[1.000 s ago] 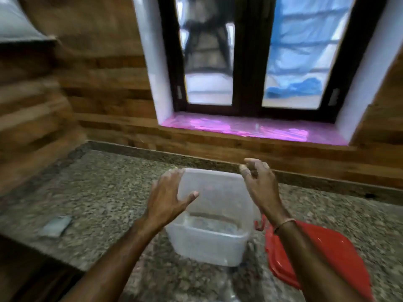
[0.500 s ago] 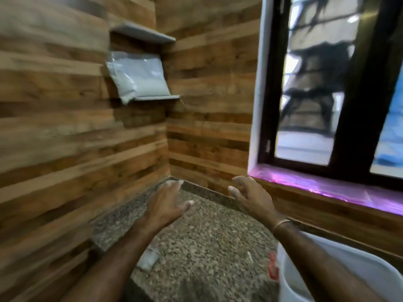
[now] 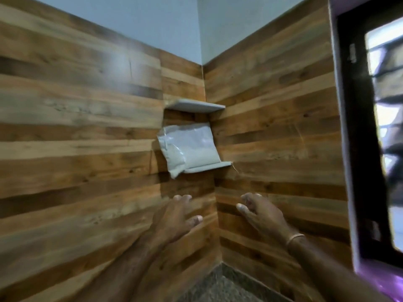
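Observation:
A clear plastic bag of white powder leans upright on the lower corner shelf, its left corner hanging over the shelf's edge. Both my hands are raised in the air below it and hold nothing. My left hand is under the bag with fingers spread and thumb out. My right hand is lower right of the shelf, fingers loosely bent, a thin bangle on its wrist. Neither hand touches the bag or the wall.
Wood-plank walls meet in a corner with a second small shelf above the bag. A dark-framed window with a purple-lit sill is on the right. A strip of granite counter shows at the bottom.
The view has swung up and left from the counter with the clear tub and red lid to the corner shelves. Both hands left the tub and rose toward the bag.

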The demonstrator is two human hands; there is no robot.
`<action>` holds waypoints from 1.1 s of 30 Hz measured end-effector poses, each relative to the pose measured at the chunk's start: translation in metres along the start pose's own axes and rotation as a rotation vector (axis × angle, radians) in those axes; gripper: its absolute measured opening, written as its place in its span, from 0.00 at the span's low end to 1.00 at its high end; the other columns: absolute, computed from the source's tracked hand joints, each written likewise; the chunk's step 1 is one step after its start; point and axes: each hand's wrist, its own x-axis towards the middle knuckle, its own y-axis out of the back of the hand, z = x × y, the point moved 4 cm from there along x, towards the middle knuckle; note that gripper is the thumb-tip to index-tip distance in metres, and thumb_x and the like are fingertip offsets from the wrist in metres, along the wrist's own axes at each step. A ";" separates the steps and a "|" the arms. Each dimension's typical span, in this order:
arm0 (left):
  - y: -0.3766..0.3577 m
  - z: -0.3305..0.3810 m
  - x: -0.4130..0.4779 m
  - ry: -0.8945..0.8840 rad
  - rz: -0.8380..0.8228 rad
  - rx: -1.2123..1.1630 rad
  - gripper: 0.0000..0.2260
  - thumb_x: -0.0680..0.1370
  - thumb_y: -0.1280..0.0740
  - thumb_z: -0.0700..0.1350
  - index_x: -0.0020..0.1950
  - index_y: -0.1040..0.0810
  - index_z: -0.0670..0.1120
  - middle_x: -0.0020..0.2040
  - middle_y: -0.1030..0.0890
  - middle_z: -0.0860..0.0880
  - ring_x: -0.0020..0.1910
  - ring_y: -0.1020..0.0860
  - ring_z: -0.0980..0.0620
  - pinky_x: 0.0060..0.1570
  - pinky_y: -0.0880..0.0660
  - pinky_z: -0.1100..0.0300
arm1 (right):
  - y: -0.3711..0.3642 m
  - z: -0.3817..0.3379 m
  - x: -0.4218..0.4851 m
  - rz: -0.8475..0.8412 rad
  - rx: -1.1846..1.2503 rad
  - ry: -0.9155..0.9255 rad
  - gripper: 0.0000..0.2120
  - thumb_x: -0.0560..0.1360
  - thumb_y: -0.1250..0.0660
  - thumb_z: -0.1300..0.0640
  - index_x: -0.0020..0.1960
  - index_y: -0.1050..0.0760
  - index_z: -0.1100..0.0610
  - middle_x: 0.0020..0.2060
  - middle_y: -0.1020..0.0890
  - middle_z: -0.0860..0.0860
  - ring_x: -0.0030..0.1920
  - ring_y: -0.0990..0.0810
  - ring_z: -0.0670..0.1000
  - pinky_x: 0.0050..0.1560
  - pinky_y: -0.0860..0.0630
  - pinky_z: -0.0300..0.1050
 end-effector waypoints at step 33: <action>0.121 -0.148 0.357 -0.146 0.676 -0.122 0.09 0.79 0.29 0.56 0.47 0.14 0.53 0.37 0.19 0.56 0.37 0.25 0.56 0.37 0.35 0.60 | -0.056 -0.156 0.488 -0.006 -0.443 0.200 0.19 0.79 0.29 0.57 0.69 0.22 0.59 0.60 0.16 0.58 0.51 0.14 0.57 0.53 0.16 0.50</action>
